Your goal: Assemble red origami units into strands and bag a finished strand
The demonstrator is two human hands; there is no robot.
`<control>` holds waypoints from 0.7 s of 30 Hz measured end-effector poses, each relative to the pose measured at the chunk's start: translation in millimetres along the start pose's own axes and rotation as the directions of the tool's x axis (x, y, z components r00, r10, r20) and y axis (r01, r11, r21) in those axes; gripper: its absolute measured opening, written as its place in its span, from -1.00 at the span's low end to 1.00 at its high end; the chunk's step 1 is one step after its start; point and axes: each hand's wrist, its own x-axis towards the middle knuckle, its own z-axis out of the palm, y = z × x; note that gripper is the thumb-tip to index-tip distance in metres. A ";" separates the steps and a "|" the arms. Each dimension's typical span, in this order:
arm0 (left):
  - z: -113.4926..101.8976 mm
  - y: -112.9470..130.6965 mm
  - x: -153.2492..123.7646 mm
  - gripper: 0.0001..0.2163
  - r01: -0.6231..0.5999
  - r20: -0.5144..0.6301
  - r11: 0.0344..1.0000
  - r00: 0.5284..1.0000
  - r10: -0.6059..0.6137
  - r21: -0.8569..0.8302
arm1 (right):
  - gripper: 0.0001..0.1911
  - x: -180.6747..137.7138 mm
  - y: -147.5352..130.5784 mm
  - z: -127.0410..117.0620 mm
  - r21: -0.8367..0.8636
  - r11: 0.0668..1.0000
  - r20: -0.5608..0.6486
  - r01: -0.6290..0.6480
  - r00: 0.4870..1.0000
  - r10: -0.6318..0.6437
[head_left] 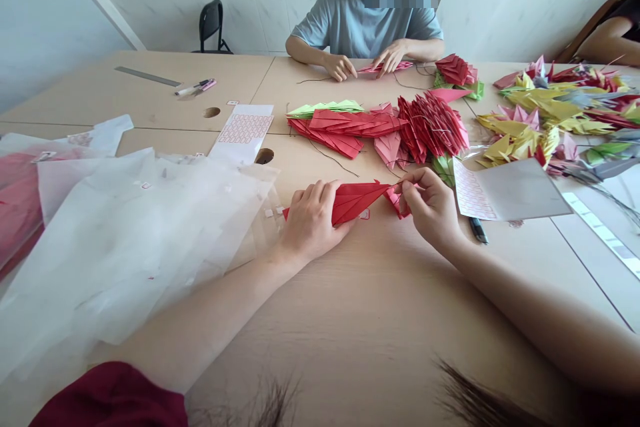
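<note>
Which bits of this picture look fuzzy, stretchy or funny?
In the head view, hair at the bottom edge looks blurry; the right forearm seems stretched toward the edge; blocky squares cover the head of the person opposite; the folded red paper in the left hand looks clearer.

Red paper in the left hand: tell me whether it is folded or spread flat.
Folded: the red paper shows overlapping layers and sharp creases, tapering toward the right hand, while the left hand holds it.

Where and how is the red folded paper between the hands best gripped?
Probably around its broad middle, from the left and above, as the left hand does: the red folded paper is wide there, narrowing rightward to a tip at the right hand.
</note>
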 end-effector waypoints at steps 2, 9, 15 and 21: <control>0.3 -0.4 0.1 -0.51 0.014 0.005 1.000 1.000 -0.014 -0.007 | -0.89 1.3 -0.4 -0.9 0.044 0.999 -0.013 -0.014 1.000 0.015; 0.6 -1.9 0.4 -0.49 0.027 0.008 1.000 1.000 -0.027 0.000 | -0.88 4.0 0.1 -1.7 0.125 0.991 -0.028 -0.041 0.999 0.045; 0.8 1.1 -0.6 -0.47 0.010 0.005 1.000 1.000 -0.010 -0.012 | -0.78 2.7 0.0 -0.6 0.245 0.959 0.085 -0.145 0.988 0.128; -18.7 13.8 2.5 -0.29 0.035 0.091 0.965 0.996 -0.012 -0.260 | -0.70 3.3 -7.6 -3.2 0.155 0.957 0.323 -0.244 0.928 0.184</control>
